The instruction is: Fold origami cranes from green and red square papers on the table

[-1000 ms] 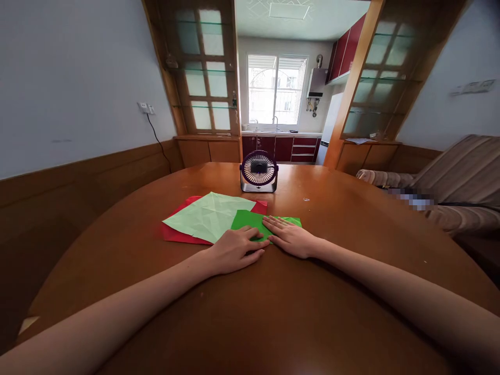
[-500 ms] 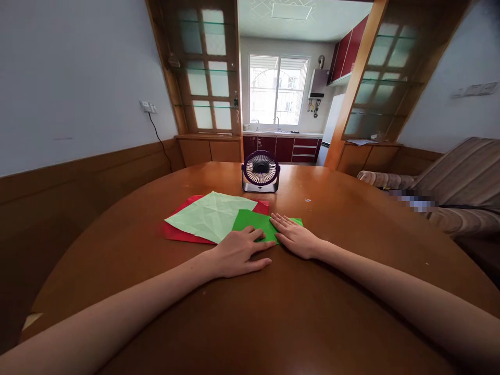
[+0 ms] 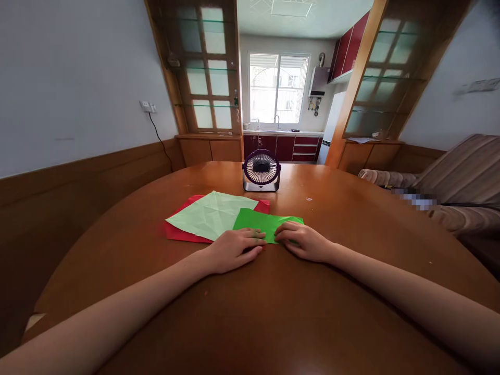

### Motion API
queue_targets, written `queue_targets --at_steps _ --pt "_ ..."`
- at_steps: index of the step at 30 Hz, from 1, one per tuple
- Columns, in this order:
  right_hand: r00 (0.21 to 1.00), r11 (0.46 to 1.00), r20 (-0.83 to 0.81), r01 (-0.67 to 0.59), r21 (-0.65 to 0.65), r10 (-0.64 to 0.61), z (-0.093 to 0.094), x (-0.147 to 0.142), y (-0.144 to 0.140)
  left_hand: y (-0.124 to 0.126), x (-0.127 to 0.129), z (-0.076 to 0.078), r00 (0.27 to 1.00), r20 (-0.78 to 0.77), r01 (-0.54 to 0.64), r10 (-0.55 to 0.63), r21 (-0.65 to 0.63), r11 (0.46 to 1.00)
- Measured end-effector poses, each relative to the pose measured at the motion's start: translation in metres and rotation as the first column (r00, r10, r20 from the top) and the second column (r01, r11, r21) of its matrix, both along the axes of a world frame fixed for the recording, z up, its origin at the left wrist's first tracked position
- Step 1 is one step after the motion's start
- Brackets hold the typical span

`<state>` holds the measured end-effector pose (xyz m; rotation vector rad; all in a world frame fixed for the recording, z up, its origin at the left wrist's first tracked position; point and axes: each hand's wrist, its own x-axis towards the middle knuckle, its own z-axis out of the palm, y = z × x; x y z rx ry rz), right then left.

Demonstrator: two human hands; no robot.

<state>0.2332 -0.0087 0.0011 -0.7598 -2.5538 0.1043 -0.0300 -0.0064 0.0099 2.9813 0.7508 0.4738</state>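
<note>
- Bright green paper (image 3: 262,223): folded, flat on bench (image 3: 351,219), partly overlapping pale green sheet (image 3: 209,214) and red sheet (image 3: 177,233).
- Left hand (image 3: 233,249): grip flat, fingers pressing paper's near edge.
- Right hand (image 3: 305,241): fingers curled, tips on same edge.

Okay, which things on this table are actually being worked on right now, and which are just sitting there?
In use: bright green paper, pressed by the left hand and right hand.

Lying about: pale green sheet, red sheet, small fan.
</note>
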Motion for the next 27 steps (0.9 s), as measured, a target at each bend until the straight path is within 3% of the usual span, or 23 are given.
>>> queue_targets --at_steps 3,8,16,27 --pt "0.994 0.996 0.073 -0.080 0.026 0.078 0.003 0.002 -0.003 0.003 -0.004 -0.001 1.000 0.015 0.009 -0.008 -0.026 1.000" --pt "0.978 0.992 0.186 -0.108 0.058 0.096 0.009 -0.001 -0.005 0.003 -0.005 -0.003 0.999 0.037 0.028 -0.027 -0.017 0.999" --pt "0.978 0.995 0.191 -0.094 0.031 0.086 0.009 -0.003 -0.005 0.002 -0.005 -0.003 0.998 0.061 0.030 -0.030 0.003 1.000" --pt "0.985 0.993 0.136 -0.115 0.040 0.109 0.006 0.004 -0.008 -0.001 -0.009 0.009 1.000 0.000 0.017 -0.017 0.165 0.986"
